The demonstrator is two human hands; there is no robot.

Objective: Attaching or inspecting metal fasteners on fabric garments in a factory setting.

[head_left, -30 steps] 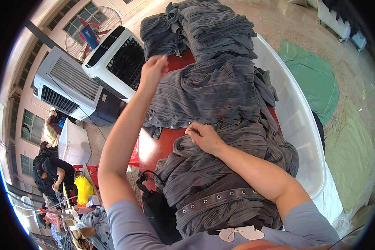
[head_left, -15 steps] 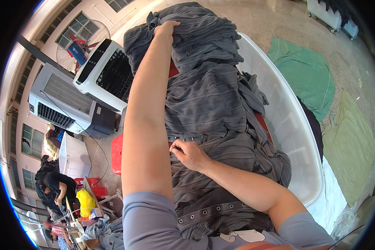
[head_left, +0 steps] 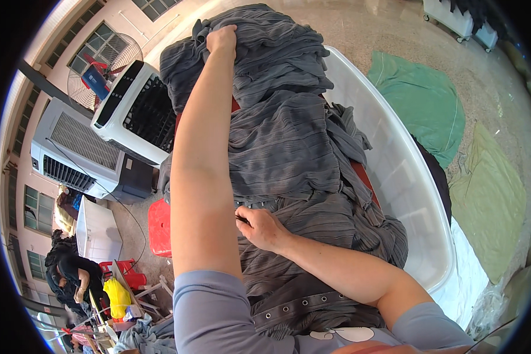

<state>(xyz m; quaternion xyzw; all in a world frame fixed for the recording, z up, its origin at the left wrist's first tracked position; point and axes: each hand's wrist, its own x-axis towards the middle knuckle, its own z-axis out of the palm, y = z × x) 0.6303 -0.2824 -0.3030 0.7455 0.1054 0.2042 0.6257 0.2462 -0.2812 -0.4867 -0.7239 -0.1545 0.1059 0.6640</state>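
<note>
Dark grey pleated garments point(head_left: 277, 147) lie in a long pile in front of me. My left hand point(head_left: 221, 40) reaches to the far end, its fingers closed on the cloth of the top garment there. My right hand point(head_left: 261, 229) is curled closed just above the middle of the pile, beside a row of small metal fittings point(head_left: 259, 205). A small dark thing shows between its thumb and fingers, too little to name. Nearer to me, a dark band with metal eyelets point(head_left: 304, 302) crosses the cloth. My left forearm covers part of the pile's left side.
A large white plastic tub point(head_left: 416, 194) stands along the pile's right side, with green cloth point(head_left: 419, 97) on the floor beyond. To the left are a white air cooler point(head_left: 130, 115), a grey one point(head_left: 79, 150), and a red stool point(head_left: 159, 227). Another person point(head_left: 74, 268) bends over at far left.
The whole view has shifted slightly, so things sit further left. My left hand keeps its hold on the cloth. The small dark thing in my right fingers shows more plainly.
</note>
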